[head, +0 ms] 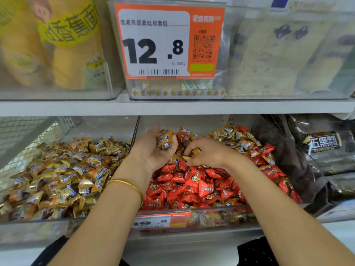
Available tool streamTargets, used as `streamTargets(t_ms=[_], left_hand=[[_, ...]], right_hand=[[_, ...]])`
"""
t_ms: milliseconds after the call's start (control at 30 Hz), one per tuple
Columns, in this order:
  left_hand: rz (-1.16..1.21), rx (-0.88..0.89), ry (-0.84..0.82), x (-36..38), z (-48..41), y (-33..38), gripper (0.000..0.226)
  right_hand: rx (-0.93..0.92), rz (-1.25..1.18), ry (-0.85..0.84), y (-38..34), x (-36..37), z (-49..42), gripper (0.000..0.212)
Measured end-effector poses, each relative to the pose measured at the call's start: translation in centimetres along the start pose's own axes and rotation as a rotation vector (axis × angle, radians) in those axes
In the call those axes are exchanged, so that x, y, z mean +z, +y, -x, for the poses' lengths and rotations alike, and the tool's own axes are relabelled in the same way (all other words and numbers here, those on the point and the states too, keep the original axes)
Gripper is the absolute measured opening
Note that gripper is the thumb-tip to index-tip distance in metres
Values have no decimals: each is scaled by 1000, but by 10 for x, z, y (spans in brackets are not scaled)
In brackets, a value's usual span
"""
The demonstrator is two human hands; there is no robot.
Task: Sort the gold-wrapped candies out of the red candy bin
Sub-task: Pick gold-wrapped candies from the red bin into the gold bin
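Note:
The clear middle bin (221, 211) holds red-wrapped candies (192, 181) in front and a heap of gold-wrapped candies (230, 137) at its back right. My left hand (153, 148) is cupped palm up over the bin's back left and holds several gold-wrapped candies (164, 140). My right hand (207, 152) reaches palm down into the pile beside it, its fingertips pinching a gold-wrapped candy (189, 155) among the red ones.
A clear bin on the left (63, 220) is full of gold-wrapped candies (57, 175). Dark packages (317, 150) fill the bin on the right. A white shelf (172, 107) above carries clear bins and an orange price tag (167, 43). A smaller price tag (159, 220) hangs on the middle bin's front.

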State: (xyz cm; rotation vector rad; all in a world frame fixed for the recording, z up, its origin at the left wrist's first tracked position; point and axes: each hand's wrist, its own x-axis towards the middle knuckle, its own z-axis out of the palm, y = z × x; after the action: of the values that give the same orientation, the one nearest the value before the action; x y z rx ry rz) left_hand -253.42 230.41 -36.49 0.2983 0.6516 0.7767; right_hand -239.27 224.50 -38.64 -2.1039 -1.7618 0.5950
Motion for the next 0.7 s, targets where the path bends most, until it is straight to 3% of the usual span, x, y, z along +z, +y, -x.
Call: streamTargets(t_ms=[67, 133, 200, 267, 333, 400, 500, 633, 700], left_hand=[[-158, 70, -32, -1, 0, 0, 5], [-414, 191, -59, -2, -1, -1, 14], [-881, 413, -38, -5, -3, -1, 15], [-1411, 649, -49, -9, -5, 0, 11], [-1720, 670, -89, -11, -7, 1, 12], [-1820, 558, -122, -14, -9, 0, 13], [-1889, 493, -142, -16, -12, -2, 17], [-1845, 674, -28, -17, -18, -2, 15], [-1740, 792, 73, -17, -21, 1, 13]], right_hand=[[5, -41, 65, 1, -1, 1, 23], [50, -218, 143, 4, -4, 2, 15], [147, -474, 204, 6, -10, 6, 8], [242, -652, 246, 9, -15, 9, 22], [268, -702, 252, 11, -16, 11, 31], [224, -666, 249, 12, -16, 12, 22], [140, -484, 254, 10, -13, 10, 28], [77, -99, 267, 3, -6, -5, 18], [114, 66, 229, 1, 0, -15, 31]])
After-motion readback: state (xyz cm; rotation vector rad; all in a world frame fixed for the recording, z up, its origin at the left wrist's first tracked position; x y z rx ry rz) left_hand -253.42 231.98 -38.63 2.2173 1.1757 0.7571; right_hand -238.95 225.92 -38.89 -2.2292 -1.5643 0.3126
